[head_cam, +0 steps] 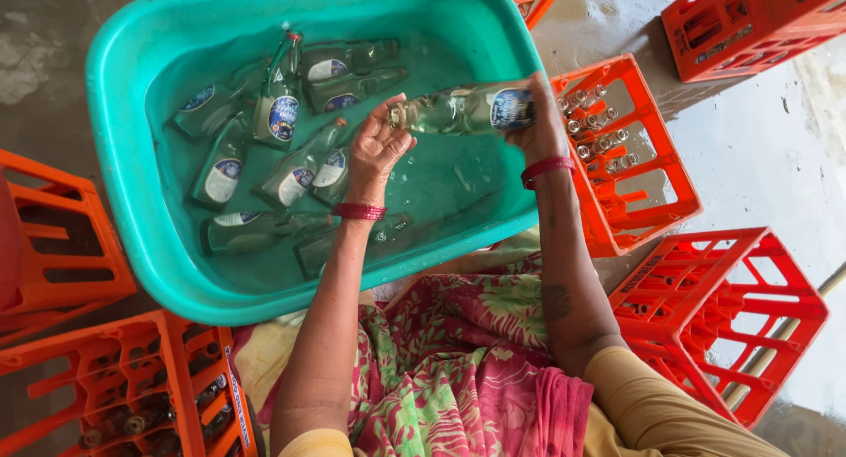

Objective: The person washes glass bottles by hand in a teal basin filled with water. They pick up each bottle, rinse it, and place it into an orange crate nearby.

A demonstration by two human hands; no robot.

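Orange crates (630, 157) on wet floor (758, 157)

One head-worn camera looks steeply down over the person's lap, close above the tub (123, 201) (the only view), with crates (630, 157) ringing the tub at the frame's edges.
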